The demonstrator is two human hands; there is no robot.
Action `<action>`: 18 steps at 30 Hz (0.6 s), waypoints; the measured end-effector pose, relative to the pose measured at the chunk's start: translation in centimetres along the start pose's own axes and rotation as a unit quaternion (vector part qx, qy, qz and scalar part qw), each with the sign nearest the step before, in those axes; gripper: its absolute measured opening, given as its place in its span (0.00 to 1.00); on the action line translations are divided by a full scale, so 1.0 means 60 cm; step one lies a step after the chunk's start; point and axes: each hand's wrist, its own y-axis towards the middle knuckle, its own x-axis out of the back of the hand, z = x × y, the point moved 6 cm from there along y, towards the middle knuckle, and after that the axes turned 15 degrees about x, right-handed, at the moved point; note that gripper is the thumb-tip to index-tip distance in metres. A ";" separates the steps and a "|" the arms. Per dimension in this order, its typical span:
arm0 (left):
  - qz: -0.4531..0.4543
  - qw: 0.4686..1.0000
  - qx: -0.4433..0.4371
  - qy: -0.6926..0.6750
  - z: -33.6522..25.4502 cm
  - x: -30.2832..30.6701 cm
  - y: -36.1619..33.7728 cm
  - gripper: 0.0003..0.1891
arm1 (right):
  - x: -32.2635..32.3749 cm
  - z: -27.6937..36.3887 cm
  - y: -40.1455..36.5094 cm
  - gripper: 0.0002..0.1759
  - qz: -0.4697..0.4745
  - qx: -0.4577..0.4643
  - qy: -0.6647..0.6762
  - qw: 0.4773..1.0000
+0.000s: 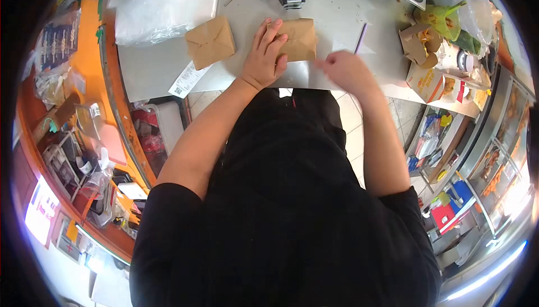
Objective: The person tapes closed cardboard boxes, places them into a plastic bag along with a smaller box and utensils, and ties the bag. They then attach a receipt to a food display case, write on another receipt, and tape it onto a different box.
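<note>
Metal counter (337, 9), shelves (449, 152) near right; my left hand (265, 55) spread on a creased brown-paper parcel (302, 39); grip unclear on my blurred right hand (349, 72).

1. On the white paper slip (193, 76) at the left, a square code (178, 90) is printed; its fine lines of text cannot be read.
2. On the printed carton (435, 85) at the right, orange lettering is borne, too small to be made out.
3. On the lit panel (41, 211) at the near left, blurred marks are shown.
4. No word or number can be read with certainty.
</note>
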 end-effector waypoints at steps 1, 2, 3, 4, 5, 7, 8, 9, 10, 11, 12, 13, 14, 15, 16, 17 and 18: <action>0.002 1.000 0.007 -0.002 -0.001 0.000 -0.001 0.21 | 0.042 0.010 0.003 0.28 -0.071 0.007 0.010 0.997; 0.005 1.000 0.012 -0.007 -0.002 -0.002 -0.001 0.20 | 0.074 0.021 0.019 0.25 -0.135 0.000 0.038 0.990; 0.003 1.000 0.012 -0.009 -0.004 -0.002 -0.001 0.20 | 0.056 0.008 0.057 0.25 -0.136 0.000 0.035 0.990; 0.006 1.000 0.015 -0.010 -0.004 -0.002 -0.001 0.20 | 0.041 -0.003 0.103 0.25 -0.240 0.087 0.080 0.963; 0.008 1.000 0.019 -0.009 -0.004 -0.003 0.001 0.20 | 0.039 0.001 0.123 0.24 -0.339 0.175 0.123 0.916; 0.010 1.000 0.015 -0.009 -0.002 -0.001 0.001 0.21 | 0.013 0.023 0.148 0.23 -0.280 0.085 0.287 0.912; 0.014 1.000 0.013 -0.010 -0.001 0.000 0.000 0.22 | -0.013 0.027 0.153 0.23 -0.208 -0.012 0.440 0.874; 0.009 1.000 0.016 -0.007 0.000 0.001 0.000 0.22 | -0.017 0.031 0.155 0.23 -0.204 -0.008 0.437 0.876; 0.011 1.000 0.015 -0.009 0.000 0.000 -0.001 0.22 | -0.021 0.028 0.155 0.22 -0.234 -0.015 0.416 0.879; 0.014 1.000 0.013 -0.011 0.002 -0.001 -0.001 0.23 | -0.025 0.026 0.157 0.20 -0.263 -0.022 0.394 0.880; 0.011 1.000 0.017 -0.008 0.004 -0.002 0.000 0.23 | -0.029 0.024 0.160 0.20 -0.276 -0.016 0.417 0.866; 0.017 1.000 0.020 -0.012 0.003 -0.004 -0.002 0.22 | -0.034 0.020 0.163 0.20 -0.272 -0.016 0.417 0.867; 0.023 0.999 0.022 -0.016 0.003 -0.006 -0.003 0.22 | -0.035 0.016 0.164 0.20 -0.284 -0.012 0.392 0.875; 0.022 0.999 0.024 -0.016 0.003 -0.004 -0.003 0.22 | -0.028 0.022 0.162 0.20 -0.295 -0.008 0.365 0.883; 0.024 0.999 0.025 -0.016 0.003 -0.004 -0.003 0.22 | -0.026 0.029 0.161 0.20 -0.293 -0.008 0.364 0.884; 0.025 0.999 0.025 -0.016 0.002 -0.003 -0.003 0.22 | -0.021 0.036 0.156 0.19 -0.311 -0.012 0.320 0.895; 0.023 0.999 0.027 -0.017 0.001 -0.002 -0.003 0.22 | -0.014 0.044 0.153 0.19 -0.328 -0.016 0.275 0.903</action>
